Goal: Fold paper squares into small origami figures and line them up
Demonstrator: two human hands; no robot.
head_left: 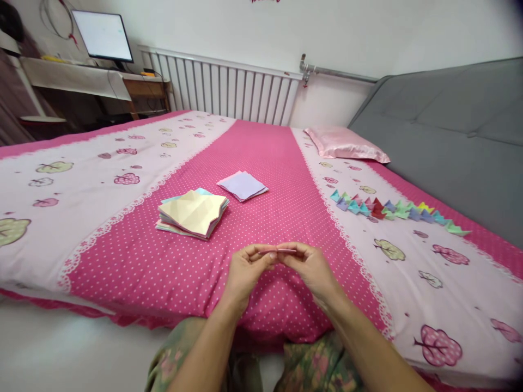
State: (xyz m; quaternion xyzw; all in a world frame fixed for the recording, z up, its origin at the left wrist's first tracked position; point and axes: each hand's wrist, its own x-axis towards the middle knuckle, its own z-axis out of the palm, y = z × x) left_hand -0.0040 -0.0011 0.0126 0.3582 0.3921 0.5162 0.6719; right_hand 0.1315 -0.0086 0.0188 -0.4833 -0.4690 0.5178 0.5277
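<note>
Between my two hands, above the front edge of the bed, is a small folded piece of pink paper (286,251), seen nearly edge-on. My left hand (250,267) pinches its left end between thumb and fingers. At the other end, my right hand (305,265) pinches it the same way, and the fingertips of both hands almost meet. Most of the paper is hidden by my fingers. Beyond my left hand lies a stack of creased paper sheets (194,211), pale yellow on top. A smaller pile of lilac paper squares (243,185) lies farther back.
Several small folded paper boats (378,209) in many colours stand in rows at the right. A pink pillow (345,144) lies near the grey headboard (445,120). Behind the bed are a white radiator (220,84) and a desk with a monitor (104,36).
</note>
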